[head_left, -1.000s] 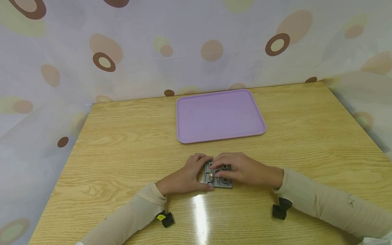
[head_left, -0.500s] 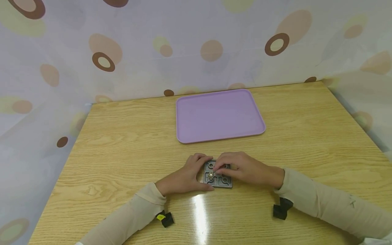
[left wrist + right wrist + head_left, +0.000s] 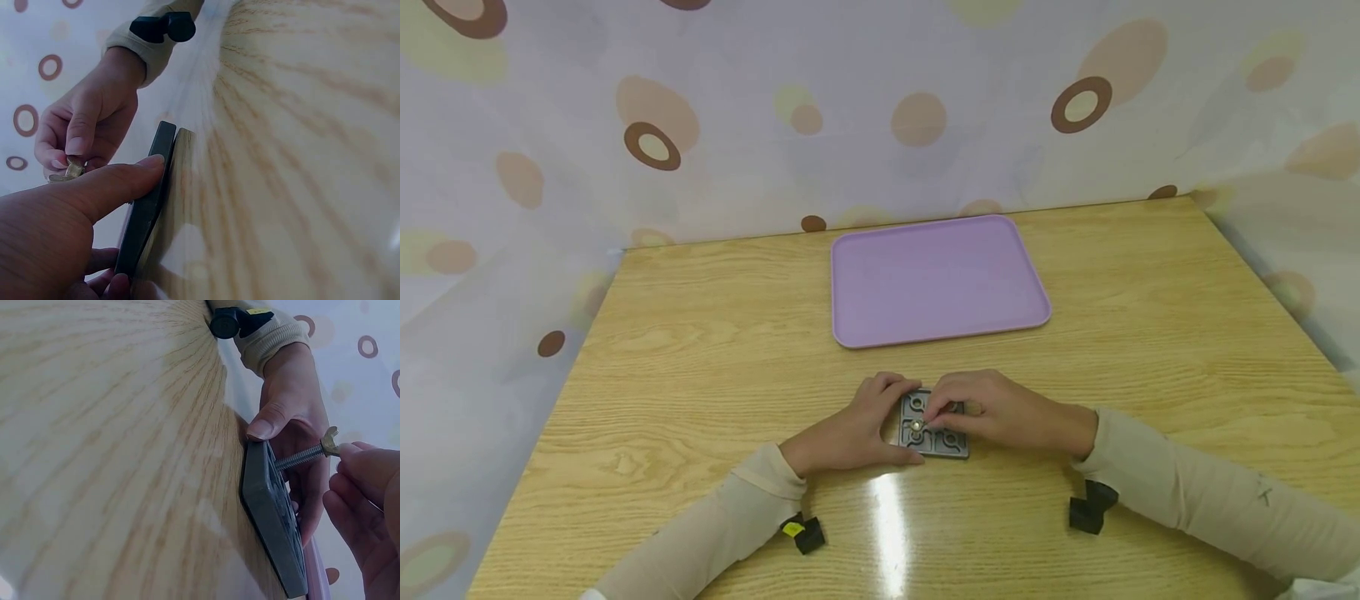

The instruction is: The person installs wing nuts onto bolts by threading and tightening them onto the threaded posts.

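Grey metal plate (image 3: 936, 445) lies on the wood-grain table (image 3: 700, 367), its recessed face with round openings turned up; it is your landmark here. Your left hand (image 3: 853, 427) grips it from the plate's left side, thumb on the near edge, index finger at the far edge. A threaded bolt (image 3: 300, 457) stands up out of the plate's face, in the half closer to your left hand. At the bolt's upper end, clear above the plate, sits a brass-coloured wing nut (image 3: 330, 443). Your right hand (image 3: 992, 410) comes in over the plate's right side and pinches that wing nut between thumb and fingertips; its other fingers are curled beneath, as the right wrist view shows. Beyond the plate, apart from it, a purple tray (image 3: 940, 279) lies flat. Farther out past the tray hangs a pale sheet (image 3: 850, 67) with brown rings and peach ovals. Nearer you than the plate, a streak of glare crosses the wood. Beige sleeves (image 3: 1187, 479) cover both your forearms, a small black device (image 3: 1090, 508) below each cuff.
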Tool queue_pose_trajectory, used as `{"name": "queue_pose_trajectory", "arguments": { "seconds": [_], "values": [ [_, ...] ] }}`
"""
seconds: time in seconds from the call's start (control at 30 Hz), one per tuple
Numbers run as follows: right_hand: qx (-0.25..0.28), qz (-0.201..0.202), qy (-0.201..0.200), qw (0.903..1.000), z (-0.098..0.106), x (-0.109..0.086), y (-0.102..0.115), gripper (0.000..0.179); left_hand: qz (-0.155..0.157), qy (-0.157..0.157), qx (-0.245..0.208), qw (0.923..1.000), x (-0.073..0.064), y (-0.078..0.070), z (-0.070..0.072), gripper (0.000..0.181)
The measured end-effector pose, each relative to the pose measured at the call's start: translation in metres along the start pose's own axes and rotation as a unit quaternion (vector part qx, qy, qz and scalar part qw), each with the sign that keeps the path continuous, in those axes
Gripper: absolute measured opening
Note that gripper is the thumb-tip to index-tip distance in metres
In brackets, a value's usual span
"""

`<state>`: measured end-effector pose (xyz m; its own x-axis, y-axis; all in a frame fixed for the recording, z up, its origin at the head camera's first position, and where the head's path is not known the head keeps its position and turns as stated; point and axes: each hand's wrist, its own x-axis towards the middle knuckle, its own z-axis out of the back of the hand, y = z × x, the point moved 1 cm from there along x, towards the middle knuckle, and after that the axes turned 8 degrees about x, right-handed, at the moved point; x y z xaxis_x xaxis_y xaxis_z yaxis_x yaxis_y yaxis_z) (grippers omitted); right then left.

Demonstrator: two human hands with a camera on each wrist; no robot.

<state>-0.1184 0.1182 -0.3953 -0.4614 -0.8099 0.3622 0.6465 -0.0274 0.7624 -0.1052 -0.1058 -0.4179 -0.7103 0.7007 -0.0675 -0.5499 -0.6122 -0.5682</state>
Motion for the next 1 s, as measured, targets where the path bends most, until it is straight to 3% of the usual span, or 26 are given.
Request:
{"name": "queue_pose_trajectory", "arguments": {
  "seconds": [0.57,1.0],
  "values": [
    [0.007,-0.015,0.017,0.9997,-0.0043,0.0045,-0.0006,0.034,0.000,0.001,0.006,1.0000,0.0000,0.0003,0.0005,0.088],
    [-0.003,-0.023,0.014,0.9996,-0.0101,0.0074,0.0006,0.035,-0.006,0.002,-0.002,1.0000,-0.0011,0.0003,-0.0003,0.084]
  ]
}}
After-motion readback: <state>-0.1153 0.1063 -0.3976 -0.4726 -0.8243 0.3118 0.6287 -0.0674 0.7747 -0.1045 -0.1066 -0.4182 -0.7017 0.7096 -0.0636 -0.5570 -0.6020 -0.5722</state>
